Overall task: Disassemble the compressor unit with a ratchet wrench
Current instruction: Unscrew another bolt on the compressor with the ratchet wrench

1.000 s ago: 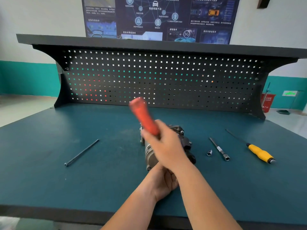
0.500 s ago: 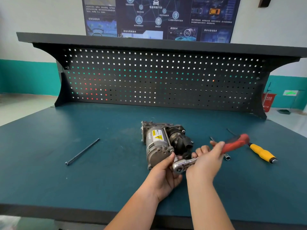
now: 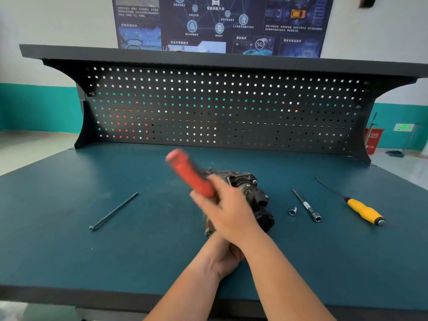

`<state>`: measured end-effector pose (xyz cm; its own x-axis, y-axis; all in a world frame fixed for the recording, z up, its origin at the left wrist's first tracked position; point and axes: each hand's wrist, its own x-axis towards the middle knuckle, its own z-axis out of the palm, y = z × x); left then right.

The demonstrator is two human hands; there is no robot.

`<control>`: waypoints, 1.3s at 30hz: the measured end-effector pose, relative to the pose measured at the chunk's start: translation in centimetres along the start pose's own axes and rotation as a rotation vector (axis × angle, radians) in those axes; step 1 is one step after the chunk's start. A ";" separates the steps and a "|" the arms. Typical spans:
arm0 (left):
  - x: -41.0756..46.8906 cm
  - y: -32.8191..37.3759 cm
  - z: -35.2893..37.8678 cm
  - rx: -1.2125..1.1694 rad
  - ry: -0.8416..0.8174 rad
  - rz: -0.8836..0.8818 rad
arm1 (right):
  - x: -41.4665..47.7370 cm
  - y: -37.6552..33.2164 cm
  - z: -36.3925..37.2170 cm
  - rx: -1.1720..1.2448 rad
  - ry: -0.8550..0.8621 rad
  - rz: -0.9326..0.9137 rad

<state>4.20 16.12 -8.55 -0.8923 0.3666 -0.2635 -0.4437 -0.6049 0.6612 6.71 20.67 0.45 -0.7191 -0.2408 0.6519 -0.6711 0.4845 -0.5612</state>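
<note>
On the wall poster [image 3: 220, 24] ahead of me I can read "5G". Its Chinese headings are too small for me to make out. The white characters on the red bin [image 3: 372, 137] and the green sign [image 3: 404, 127] are blurred.

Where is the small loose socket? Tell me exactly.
In the head view, the small socket lies on the benchtop right of the compressor, just left of the extension bar.

Person's two arms showing bare right to the frame's lower edge, left forearm [image 3: 185, 295] and right forearm [image 3: 284, 274] both uncovered, right hand [image 3: 228, 214] bare and blurring slightly, left hand [image 3: 225, 256] bare, partly hiding under the right forearm
</note>
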 end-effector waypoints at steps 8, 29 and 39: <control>-1.6 0.6 1.5 0.009 -0.029 -0.005 | -1.3 2.6 -3.4 1.066 1.085 0.591; -1.3 0.6 1.7 0.049 0.006 0.029 | -1.5 2.6 -3.6 1.086 0.887 0.553; -1.5 0.6 0.8 0.084 -0.104 0.024 | 0.5 0.0 -1.0 0.147 0.149 0.150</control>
<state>5.38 15.80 -7.17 -0.8873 0.4263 -0.1759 -0.4100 -0.5548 0.7240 6.55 21.41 1.35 -0.7854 -0.0431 0.6174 -0.5855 0.3752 -0.7186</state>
